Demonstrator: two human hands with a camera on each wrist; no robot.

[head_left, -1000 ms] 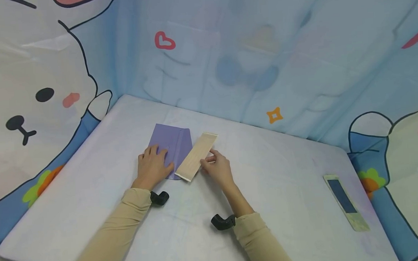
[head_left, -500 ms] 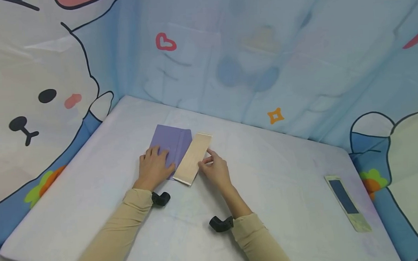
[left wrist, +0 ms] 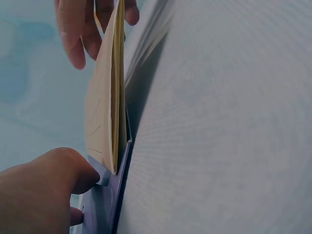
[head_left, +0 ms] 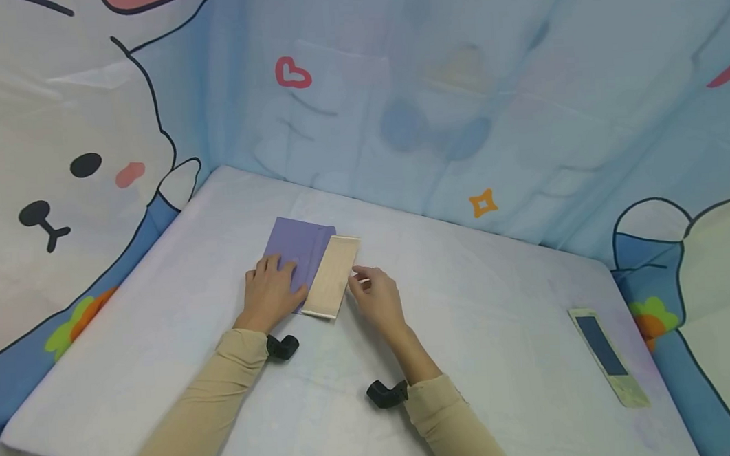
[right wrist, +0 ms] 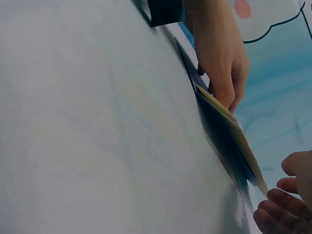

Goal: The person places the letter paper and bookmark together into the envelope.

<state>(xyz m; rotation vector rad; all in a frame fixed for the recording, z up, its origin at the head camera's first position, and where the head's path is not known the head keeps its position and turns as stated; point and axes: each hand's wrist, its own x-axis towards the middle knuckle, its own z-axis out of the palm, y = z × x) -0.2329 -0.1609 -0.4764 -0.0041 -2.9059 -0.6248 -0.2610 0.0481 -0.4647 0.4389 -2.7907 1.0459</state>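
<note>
A purple envelope (head_left: 294, 242) lies on the table, its flap side toward the right. My left hand (head_left: 271, 293) rests on it with fingers spread, the thumb pressing near its lower edge. A flat cream packet (head_left: 332, 274), layered like folded paper in the left wrist view, overlaps the envelope's right side. The packet's right edge tilts up off the table in the right wrist view. My right hand (head_left: 377, 297) holds that edge, with the thumb (right wrist: 297, 161) above and curled fingers below. The packet hides part of the envelope.
At the table's right side lies a pale flat strip with a dark blue rectangle (head_left: 602, 345). A blue curtain with cartoon prints (head_left: 357, 84) hangs along the table's back and sides. Each wrist carries a black camera mount (head_left: 387, 393).
My right hand has brought the cream packet left and turned it more upright, so it covers more of the envelope's right side. My left hand stays on the envelope.
</note>
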